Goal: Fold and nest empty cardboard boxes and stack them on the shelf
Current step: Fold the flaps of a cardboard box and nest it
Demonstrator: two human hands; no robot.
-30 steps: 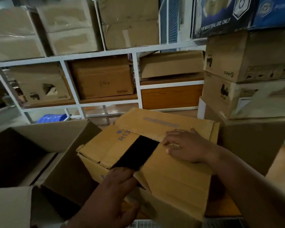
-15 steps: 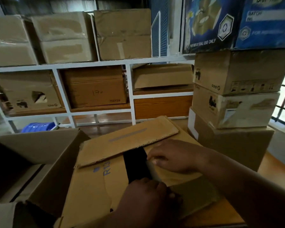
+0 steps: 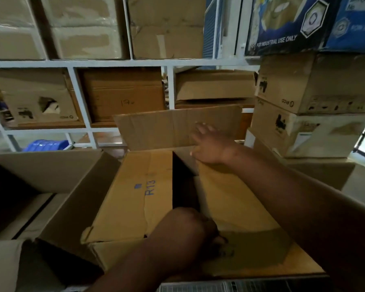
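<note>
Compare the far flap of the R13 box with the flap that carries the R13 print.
The far flap stands raised, tilted up toward the shelves; the R13 flap lies folded down flat over the box. The far flap looks plain, while the R13 flap bears blue print. The right hand touches the far flap; neither hand touches the R13 flap. Both are creased brown cardboard of one box.

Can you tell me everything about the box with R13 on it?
The R13 box is yellowish-brown cardboard, worn and torn at its near corner, with blue print. Its far flap stands up; two top flaps lie nearly flat with a dark gap between. The right hand touches the far flap; the left hand presses the near edge.
</note>
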